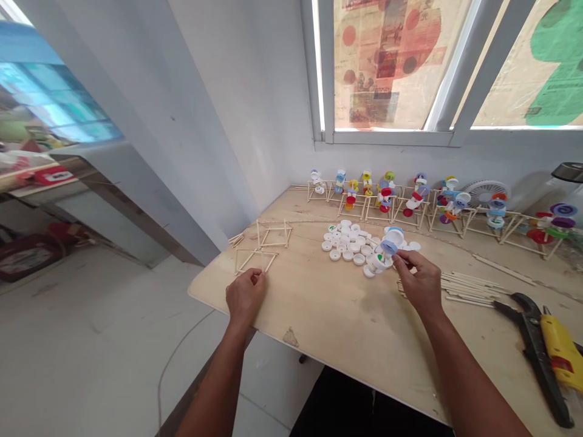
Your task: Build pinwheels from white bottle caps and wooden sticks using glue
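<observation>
My right hand point(418, 284) pinches a small wheel made of bottle caps point(390, 244), in white, blue and green, and holds it up over the table. Behind and below it lies a heap of white bottle caps point(348, 241). At the left, my left hand point(246, 295) has its fingers closed at the near corner of a wooden stick frame point(253, 261), which rests on the table. A second stick frame point(274, 229) stands just behind that one.
Finished-looking cap wheels on stick stands point(385, 200) line the wall under the window. Loose wooden sticks point(473, 285), black pliers or cutters point(535, 352) and a yellow glue gun point(561, 349) lie at the right. A white fan point(485, 193) stands behind. The table's edge point(291, 346) runs close to me.
</observation>
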Available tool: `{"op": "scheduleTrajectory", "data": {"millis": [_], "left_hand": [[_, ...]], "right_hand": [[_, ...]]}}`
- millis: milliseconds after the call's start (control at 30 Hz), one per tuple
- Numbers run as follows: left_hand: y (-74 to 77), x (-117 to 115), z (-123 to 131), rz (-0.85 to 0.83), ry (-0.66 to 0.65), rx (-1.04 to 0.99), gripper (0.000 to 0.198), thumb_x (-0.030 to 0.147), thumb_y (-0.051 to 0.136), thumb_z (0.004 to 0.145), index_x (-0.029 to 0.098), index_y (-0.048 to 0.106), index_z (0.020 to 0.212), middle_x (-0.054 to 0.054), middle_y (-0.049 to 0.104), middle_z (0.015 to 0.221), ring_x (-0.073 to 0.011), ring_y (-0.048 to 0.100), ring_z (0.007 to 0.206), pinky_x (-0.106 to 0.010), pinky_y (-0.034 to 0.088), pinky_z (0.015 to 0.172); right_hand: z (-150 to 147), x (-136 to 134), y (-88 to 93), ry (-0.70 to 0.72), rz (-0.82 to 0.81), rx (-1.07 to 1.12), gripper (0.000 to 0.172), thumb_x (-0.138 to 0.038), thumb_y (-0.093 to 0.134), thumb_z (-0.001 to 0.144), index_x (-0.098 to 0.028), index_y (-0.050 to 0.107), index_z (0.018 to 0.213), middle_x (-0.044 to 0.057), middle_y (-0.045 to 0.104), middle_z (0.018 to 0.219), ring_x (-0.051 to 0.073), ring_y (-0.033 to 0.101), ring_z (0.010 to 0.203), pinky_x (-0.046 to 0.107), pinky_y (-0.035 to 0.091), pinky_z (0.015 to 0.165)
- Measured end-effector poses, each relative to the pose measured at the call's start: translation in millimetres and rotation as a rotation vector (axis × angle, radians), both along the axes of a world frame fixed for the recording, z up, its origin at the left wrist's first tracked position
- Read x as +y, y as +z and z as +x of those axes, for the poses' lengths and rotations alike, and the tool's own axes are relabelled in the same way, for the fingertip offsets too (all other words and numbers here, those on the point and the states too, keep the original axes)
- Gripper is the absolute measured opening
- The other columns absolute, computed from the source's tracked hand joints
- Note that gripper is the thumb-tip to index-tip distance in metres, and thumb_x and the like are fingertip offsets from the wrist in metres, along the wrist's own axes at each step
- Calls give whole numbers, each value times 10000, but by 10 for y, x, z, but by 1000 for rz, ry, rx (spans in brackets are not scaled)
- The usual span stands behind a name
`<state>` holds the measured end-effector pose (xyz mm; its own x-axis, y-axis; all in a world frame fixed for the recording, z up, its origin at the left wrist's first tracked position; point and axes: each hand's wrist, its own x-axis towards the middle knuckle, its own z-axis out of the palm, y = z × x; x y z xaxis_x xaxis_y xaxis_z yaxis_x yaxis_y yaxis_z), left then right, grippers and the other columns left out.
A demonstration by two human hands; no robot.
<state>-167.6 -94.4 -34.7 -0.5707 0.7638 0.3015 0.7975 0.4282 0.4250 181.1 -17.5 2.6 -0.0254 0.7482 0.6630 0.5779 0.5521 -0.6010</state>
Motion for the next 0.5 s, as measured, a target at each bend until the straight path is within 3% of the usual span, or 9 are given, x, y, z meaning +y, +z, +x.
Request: {"op": "scheduleTrajectory", "data": {"millis": [233,500], "left_hand": [[-38,-253,191,69,-69,-46,228,377,480,738,222,647,755,-21,657,627,-203,609,623,-274,397,562],[-36,-262,1036,93,-400,-136,214,346,500,760,202,658,763,-39,686,688,-213,622,687,-335,435,681]], "right_hand": [[-36,-29,24,-1,-8,31,183,-289,541,815,-162,669,790,31,637,665,145,546,578,262,449,573],[-35,-14,21,-25,-49,114,194,-295,536,809,-163,672,771,31,647,675,140,538,579,259,445,571]]}}
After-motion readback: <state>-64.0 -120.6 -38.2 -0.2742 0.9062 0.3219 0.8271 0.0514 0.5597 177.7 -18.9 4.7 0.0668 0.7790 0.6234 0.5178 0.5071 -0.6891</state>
